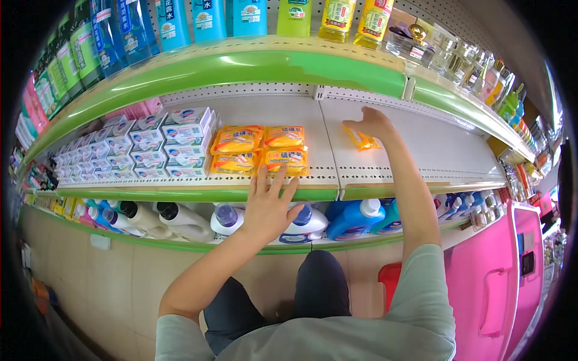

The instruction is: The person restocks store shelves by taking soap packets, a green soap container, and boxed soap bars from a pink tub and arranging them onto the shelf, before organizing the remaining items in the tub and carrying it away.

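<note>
My left hand (270, 203) is open, its fingers spread against the front of several orange soap packets (285, 161). The packets are stacked two high in two columns on the middle shelf. To their right, above the bare shelf surface, my right hand (374, 124) is closed on another orange soap packet (363, 141). This packet is tilted and shows below the hand; part of the grip is hidden.
White soap boxes (185, 141) stand stacked left of the packets. A green-edged upper shelf (253, 67) with bottles overhangs the hands. Detergent bottles (355, 218) line the lower shelf. A pink bin (481, 289) stands at the right, beside a red object (389, 281).
</note>
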`<control>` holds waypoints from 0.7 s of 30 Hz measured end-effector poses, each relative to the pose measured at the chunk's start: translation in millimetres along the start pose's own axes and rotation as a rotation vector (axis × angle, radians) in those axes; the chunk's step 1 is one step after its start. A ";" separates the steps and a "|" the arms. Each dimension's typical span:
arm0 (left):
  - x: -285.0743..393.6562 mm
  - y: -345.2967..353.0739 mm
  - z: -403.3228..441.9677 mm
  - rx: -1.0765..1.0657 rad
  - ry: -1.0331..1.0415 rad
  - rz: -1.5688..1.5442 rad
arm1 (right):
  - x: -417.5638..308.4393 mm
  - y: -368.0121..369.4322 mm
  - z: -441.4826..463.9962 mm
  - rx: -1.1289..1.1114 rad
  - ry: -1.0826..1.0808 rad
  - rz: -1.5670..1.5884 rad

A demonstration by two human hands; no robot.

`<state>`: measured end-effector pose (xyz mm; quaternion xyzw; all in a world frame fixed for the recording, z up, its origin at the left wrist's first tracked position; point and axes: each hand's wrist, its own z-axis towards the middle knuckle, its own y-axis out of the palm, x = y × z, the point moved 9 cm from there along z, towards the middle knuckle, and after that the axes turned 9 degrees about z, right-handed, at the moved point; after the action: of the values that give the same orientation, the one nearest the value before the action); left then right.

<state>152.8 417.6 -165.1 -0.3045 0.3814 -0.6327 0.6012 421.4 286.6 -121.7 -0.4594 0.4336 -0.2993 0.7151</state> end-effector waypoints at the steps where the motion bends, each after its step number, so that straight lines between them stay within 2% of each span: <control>1: 0.3 -0.7 -0.7 0.002 0.003 -0.007 | 18.4 8.0 -5.7 -0.192 0.154 -0.045; 3: 0.1 1.0 0.0 -0.025 -0.006 0.005 | 29.4 23.5 -14.2 -0.268 0.177 0.028; 5: 0.4 -0.2 0.4 -0.024 -0.010 -0.010 | 26.2 24.3 -21.0 -0.157 0.129 -0.115; 9: 2.5 -11.5 -3.2 -0.006 -0.009 -0.066 | 24.0 27.2 -21.7 -0.121 0.187 -0.092; 11: 3.2 -20.3 -7.6 0.014 -0.012 -0.101 | 31.8 36.1 -17.2 -0.070 0.285 0.604; 12: 5.9 -24.2 -9.8 0.024 0.008 -0.119 | 27.1 38.4 -14.4 -0.080 0.274 0.602; 14: 10.0 -31.0 -14.7 0.046 0.033 -0.160 | -17.9 59.1 -16.4 -0.471 0.154 1.742; 18: 14.6 -38.4 -25.8 0.069 0.050 -0.195 | -93.2 39.9 -41.9 -0.633 0.049 1.845; 20: 16.2 -41.3 -32.6 0.068 0.048 -0.235 | -109.1 45.4 -37.9 -0.635 -0.115 1.536; 21: 16.9 -43.0 -35.4 0.066 0.051 -0.232 | -117.9 44.4 -38.7 -0.633 -0.117 1.540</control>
<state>98.6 404.4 -148.4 -0.3103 0.3378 -0.7180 0.5236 335.7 386.4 -129.5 -0.2284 0.6523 0.4336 0.5783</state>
